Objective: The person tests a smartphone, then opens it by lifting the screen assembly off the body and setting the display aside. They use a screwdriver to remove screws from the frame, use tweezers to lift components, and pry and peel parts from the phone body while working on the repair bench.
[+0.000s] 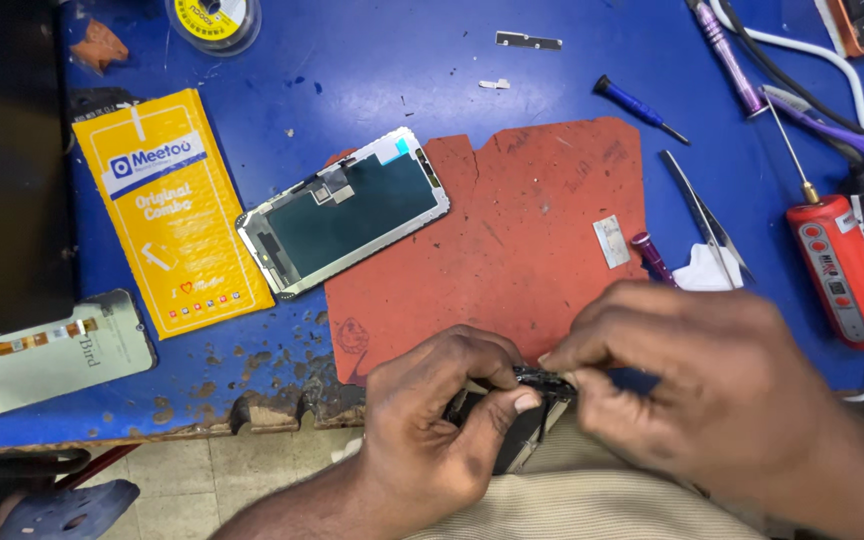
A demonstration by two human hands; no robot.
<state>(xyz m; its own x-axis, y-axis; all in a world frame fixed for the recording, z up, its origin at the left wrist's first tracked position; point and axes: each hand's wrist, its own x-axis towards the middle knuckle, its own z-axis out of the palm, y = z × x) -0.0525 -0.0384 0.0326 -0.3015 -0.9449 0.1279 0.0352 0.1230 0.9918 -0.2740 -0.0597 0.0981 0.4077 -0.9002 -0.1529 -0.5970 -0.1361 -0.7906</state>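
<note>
Holding a small dark phone part [540,381] between both hands at the near edge of the blue worktop [372,70], the person is working just over the lap. Left hand [442,425]: grip pressed together, thumb and forefinger pinching the part's left end. Right hand [687,375]: fingertips closing on the part's right end, also a pinch. What the part is exactly: cannot tell, mostly hidden by fingers. A black piece is showing below the left hand; unclear if joined to the part.

Surroundings, w/ positions:
- Red mat [512,240] lying centre of worktop, just beyond the hands; small silver plate [611,241] resting on its right side.
- Phone screen assy [344,212] lying face down, tilted, overlapping mat's left edge.
- Yellow packet [170,210] lying left of the screen, close by, not touching.
- Second display panel [52,352] w/ orange flex sitting at near-left corner.
- Tweezers [704,215] lying right of mat, tips over a white scrap [702,268].
- Purple-tipped tool [652,256] resting at mat's right edge.
- Blue screwdriver [640,108] lying beyond the mat, far right.
- Red handheld tool [844,270] w/ metal probe sitting at right edge, well apart from the hands.
- Tape roll [214,20] at far edge, partly cut off.

Worktop surface is chipping along the near edge.
</note>
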